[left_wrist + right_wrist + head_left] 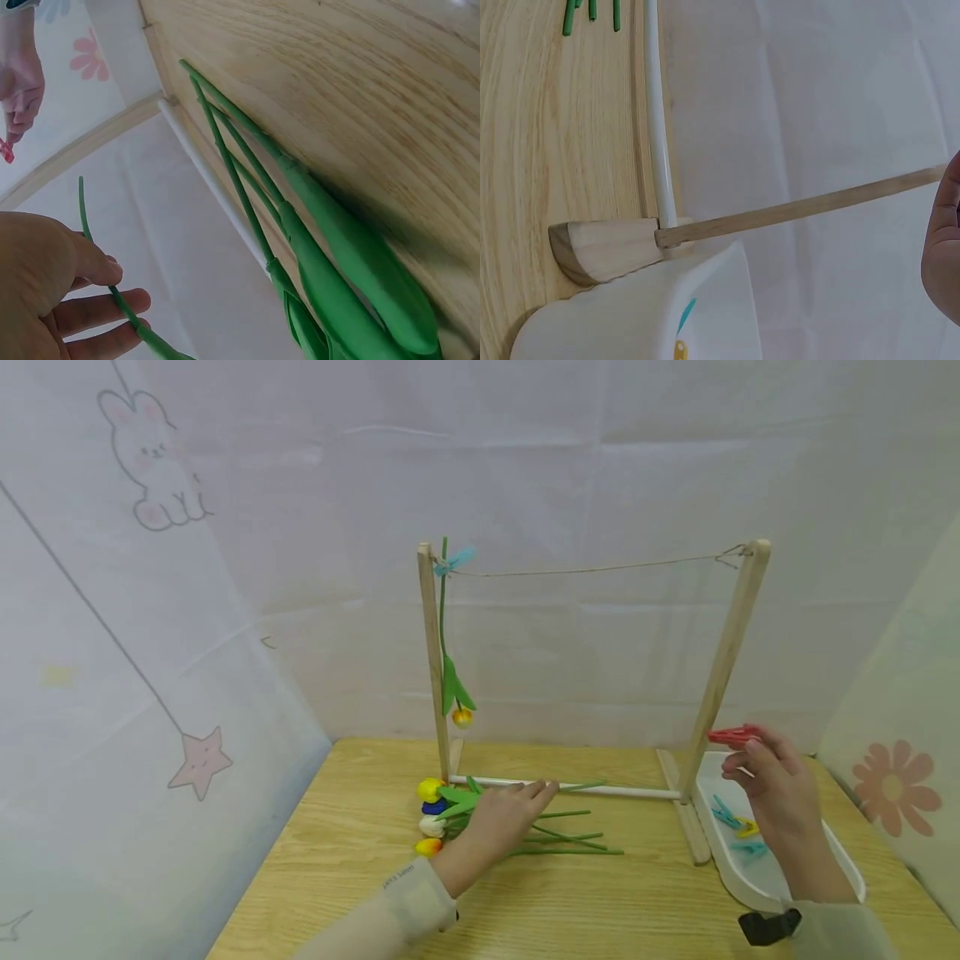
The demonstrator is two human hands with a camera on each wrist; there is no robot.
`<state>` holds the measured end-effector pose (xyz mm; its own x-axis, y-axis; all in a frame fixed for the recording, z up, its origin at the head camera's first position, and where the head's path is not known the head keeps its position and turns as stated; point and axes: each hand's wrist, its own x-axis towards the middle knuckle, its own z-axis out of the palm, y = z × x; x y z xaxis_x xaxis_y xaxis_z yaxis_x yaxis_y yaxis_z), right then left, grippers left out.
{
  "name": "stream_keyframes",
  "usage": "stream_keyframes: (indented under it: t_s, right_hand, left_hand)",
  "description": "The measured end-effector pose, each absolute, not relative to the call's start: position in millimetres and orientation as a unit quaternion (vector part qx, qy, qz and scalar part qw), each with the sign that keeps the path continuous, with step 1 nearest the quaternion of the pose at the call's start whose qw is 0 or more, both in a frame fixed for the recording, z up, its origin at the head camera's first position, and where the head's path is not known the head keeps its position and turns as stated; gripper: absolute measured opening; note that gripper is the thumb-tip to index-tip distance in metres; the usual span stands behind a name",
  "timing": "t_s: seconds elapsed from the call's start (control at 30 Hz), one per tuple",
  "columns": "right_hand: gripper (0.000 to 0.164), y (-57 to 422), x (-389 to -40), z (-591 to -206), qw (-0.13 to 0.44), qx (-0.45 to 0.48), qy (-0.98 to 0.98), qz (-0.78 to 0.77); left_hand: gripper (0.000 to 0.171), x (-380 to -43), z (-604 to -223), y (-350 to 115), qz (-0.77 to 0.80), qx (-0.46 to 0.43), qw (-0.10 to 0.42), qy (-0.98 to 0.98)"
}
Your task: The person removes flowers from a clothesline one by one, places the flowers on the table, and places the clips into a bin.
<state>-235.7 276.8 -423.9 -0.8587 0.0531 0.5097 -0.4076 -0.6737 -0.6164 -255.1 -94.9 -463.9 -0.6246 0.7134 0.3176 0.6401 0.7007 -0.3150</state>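
Observation:
My left hand (pixel 498 818) is over a row of artificial tulips on the table. In the left wrist view its thumb and fingers pinch one tulip's green stem (pixel 84 210), raised apart from the others. Yellow (pixel 430 790), blue (pixel 433 808), white (pixel 432 826) and orange-yellow (pixel 428 847) blooms point left; which belongs to the pinched stem I cannot tell. Beside the frame's right post, my right hand (pixel 783 789) holds a red clothespin (pixel 731 736) at its fingertips. Another tulip (pixel 450 685) hangs bloom down from the string (pixel 585 572), under a blue clothespin (pixel 459 560).
A wooden frame with posts (pixel 729 668) and a white bottom bar (pixel 630 791) stands at the back of the table (pixel 360 827). To its right, a white tray (pixel 847 868) holds blue (pixel 724 812) and yellow (pixel 747 827) clothespins. Printed cloth (pixel 525 468) hangs behind.

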Motion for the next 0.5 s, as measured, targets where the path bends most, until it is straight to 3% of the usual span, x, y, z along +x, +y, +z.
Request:
stream_keyframes:
  t_s: [0.5]
  right_hand:
    - [0.032,298.2,-225.2,-434.3,0.136,0.213,-0.428,0.868]
  left_hand:
    - [0.056,-246.4,-479.0,-92.8,0.155,-0.406,0.286,-0.854]
